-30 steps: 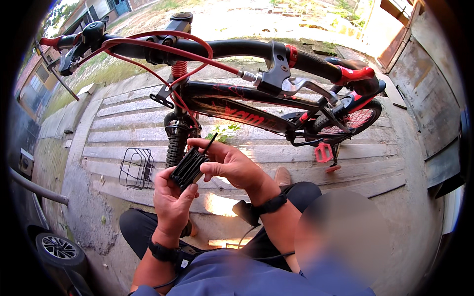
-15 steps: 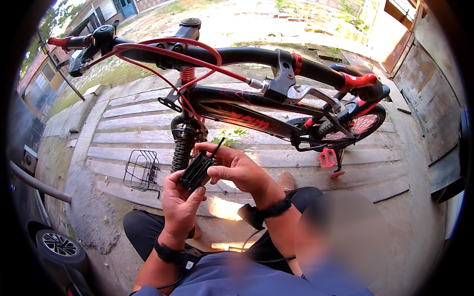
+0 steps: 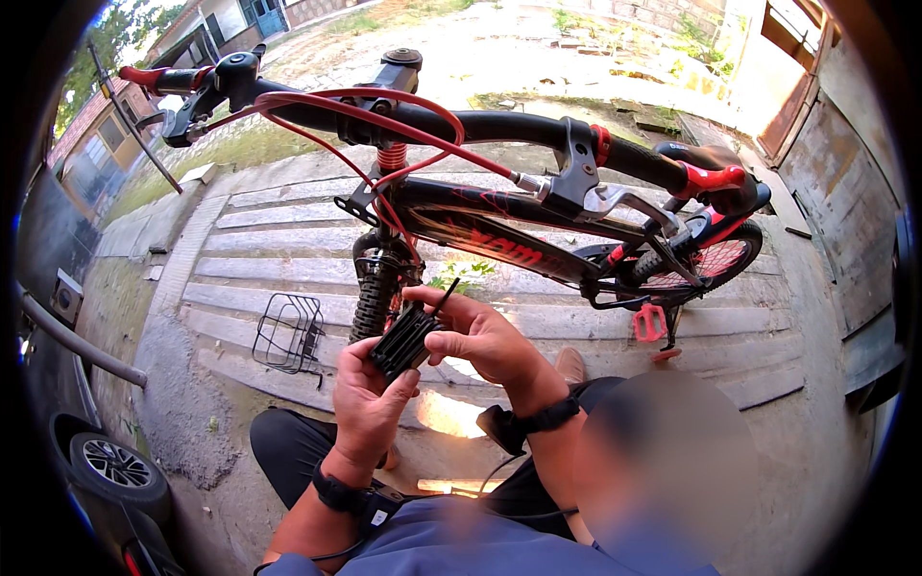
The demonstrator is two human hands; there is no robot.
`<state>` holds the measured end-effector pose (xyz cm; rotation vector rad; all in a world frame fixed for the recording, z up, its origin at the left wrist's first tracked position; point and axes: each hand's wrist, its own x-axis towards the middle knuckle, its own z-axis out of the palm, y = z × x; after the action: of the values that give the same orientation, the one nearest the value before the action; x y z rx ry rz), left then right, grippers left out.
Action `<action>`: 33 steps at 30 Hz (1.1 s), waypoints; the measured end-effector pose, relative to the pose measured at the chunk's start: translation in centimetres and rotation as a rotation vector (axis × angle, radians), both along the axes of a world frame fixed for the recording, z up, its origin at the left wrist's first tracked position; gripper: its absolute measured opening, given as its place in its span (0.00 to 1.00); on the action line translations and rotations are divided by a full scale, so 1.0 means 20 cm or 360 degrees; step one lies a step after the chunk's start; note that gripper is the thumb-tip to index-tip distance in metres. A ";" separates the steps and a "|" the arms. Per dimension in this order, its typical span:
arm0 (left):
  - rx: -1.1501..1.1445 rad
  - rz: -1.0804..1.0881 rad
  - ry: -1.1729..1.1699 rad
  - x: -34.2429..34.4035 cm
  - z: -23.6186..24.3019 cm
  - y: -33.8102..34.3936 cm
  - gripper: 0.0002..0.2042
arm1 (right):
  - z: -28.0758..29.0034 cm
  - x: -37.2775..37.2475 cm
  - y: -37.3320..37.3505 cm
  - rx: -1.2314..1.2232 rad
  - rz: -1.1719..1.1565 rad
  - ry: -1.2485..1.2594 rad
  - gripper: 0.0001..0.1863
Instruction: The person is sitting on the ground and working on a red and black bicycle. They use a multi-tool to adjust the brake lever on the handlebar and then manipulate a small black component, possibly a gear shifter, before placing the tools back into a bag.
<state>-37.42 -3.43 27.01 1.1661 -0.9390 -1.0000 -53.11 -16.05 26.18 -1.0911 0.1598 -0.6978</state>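
Note:
My left hand (image 3: 369, 411) grips a black folding multi-tool (image 3: 400, 346) by its lower end, the thumb lying along the near side. One thin dark rod sticks up out of it. My right hand (image 3: 497, 348) is closed at the tool's upper end, thumb and index finger bent around the rod's base. Both hands are in front of the bicycle (image 3: 499, 206), just beside its front tire (image 3: 371, 300). The handlebar (image 3: 499, 125), with red brake cables, spans the view above my hands.
A black wire basket (image 3: 288, 331) lies on the slatted concrete ground to the left. A parked car (image 3: 120, 470) and a pipe (image 3: 82, 341) are at the left edge. A red pedal (image 3: 650, 324) hangs low on the right. A weathered metal door (image 3: 836, 173) stands at far right.
The whole view has shifted a little, so the bicycle and my hands appear slightly farther right and lower. My hold on the multi-tool looks the same.

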 end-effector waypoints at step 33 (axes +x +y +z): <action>-0.0045 0.0056 -0.0118 0.02 0.00 -0.01 0.23 | -0.01 0.01 -0.01 0.0048 0.0028 -0.0039 0.35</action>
<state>-37.03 -3.73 26.97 1.1989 -0.9847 -0.9181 -52.82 -16.16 25.91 -1.0537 0.1394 -0.6907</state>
